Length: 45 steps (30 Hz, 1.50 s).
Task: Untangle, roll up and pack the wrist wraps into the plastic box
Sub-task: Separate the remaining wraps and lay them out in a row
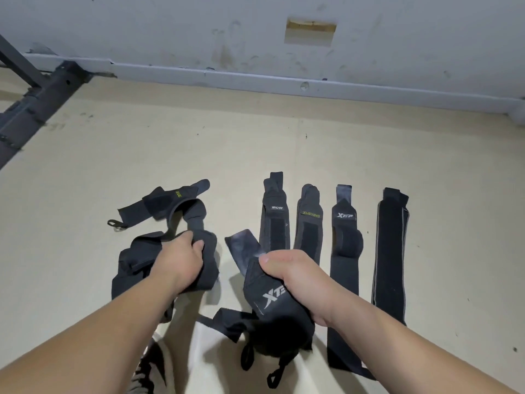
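we look down at a beige floor [142, 143] where black wrist wraps lie in two groups. on the left sits a tangled bundle of wraps [167, 206], its straps looped over and through one another. one piece shows the yellow letters "xue", and a thin loop trails out at the left end. the left hand [181, 258] is down on this bundle, fingers curled round a fold of fabric near its middle.

the right hand [295, 275] is clenched round a held xtep wrap [271, 304], with the palm covering part of the white logo. the thumb lies across the top of the fabric. the wrap's upper end flares up and left past the thumb, while its lower part bunches below the wrist with thin loops dangling from it. whether it is joined to the bundle we cannot tell.

beyond the right hand four wraps lie straightened side by side, running away from us. from the left they are a white-label wrap [275, 220], a xueying wrap [309, 223] with yellow lettering, a flat xtep wrap [345, 251] and, furthest right, a plain wrap [390, 251] with grey lines down its edges. the right hand hides the near ends of the first two.

behind them a scuffed grey wall [170, 29] meets the floor at a skirting board [255, 78]. a dark metal frame [42, 100] stands at the far left, and a shoe [150, 365] shows at the bottom edge.
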Each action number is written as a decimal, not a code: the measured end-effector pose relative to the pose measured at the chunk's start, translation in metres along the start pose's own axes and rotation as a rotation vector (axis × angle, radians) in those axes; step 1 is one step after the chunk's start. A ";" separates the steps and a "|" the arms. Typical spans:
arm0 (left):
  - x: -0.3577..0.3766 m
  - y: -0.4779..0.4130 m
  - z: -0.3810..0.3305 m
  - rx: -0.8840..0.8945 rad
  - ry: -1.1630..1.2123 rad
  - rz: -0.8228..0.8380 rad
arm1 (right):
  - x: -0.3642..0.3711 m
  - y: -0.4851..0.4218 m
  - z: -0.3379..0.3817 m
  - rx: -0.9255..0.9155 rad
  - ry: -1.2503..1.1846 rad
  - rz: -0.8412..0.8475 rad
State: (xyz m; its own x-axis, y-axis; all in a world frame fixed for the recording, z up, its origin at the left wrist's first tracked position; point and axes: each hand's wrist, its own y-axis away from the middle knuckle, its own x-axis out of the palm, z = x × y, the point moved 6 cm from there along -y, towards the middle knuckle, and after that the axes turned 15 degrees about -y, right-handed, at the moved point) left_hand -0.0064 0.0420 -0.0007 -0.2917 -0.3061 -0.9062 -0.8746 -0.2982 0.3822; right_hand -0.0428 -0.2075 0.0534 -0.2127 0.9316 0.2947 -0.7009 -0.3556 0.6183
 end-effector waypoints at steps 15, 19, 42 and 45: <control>0.047 0.069 -0.149 -0.034 0.870 0.664 | -0.070 -0.007 0.022 -0.043 -0.389 -0.332; 0.040 0.106 -0.176 0.080 0.871 0.875 | -0.115 -0.013 0.046 -0.203 -0.298 -0.500; 0.154 0.089 -0.268 0.068 0.612 0.978 | -0.284 -0.045 0.074 -0.210 -0.366 -0.702; 0.174 0.073 -0.277 -0.047 0.687 0.972 | -0.294 -0.072 0.080 -0.204 -0.295 -0.751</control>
State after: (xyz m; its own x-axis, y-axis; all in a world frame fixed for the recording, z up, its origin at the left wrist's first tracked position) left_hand -0.0135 -0.2839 -0.0800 -0.5438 -0.8378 0.0481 -0.3824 0.2985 0.8745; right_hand 0.1249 -0.4615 -0.0194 0.5279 0.8476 0.0531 -0.7008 0.3995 0.5910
